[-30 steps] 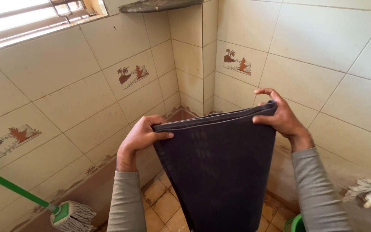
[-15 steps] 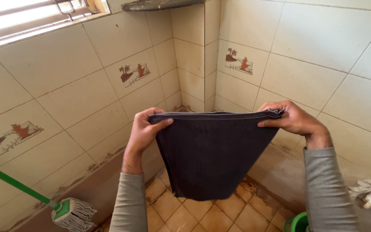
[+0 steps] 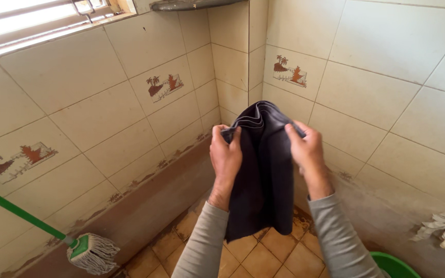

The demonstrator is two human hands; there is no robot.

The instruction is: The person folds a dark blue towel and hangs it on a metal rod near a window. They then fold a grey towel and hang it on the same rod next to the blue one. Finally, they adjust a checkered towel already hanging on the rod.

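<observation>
Both hands are closed on one dark grey cloth (image 3: 263, 175), held up in front of the tiled corner of a washroom; the left hand (image 3: 226, 154) pinches the upper edge from one side with fingers curled over the fabric, and the right hand (image 3: 305, 146) grips the opposite side close by, thumb and fingers shut on the folds. Between them the top edge bunches into a soft arch of several layers, while the rest hangs straight down over the brown floor tiles (image 3: 243, 255); it looks limp and fairly thick (probably a towel or heavy garment), so it will likely sag and fold wherever it is unsupported. It seems light enough for a fingertip pinch, not slippery and not fragile; the sensible holds are the top corners or the layered edge, where the folds give something to grasp. A green-handled mop (image 3: 91, 252) leans on the left wall; a green bucket (image 3: 395, 265) sits at the lower right, well apart from the cloth.
</observation>
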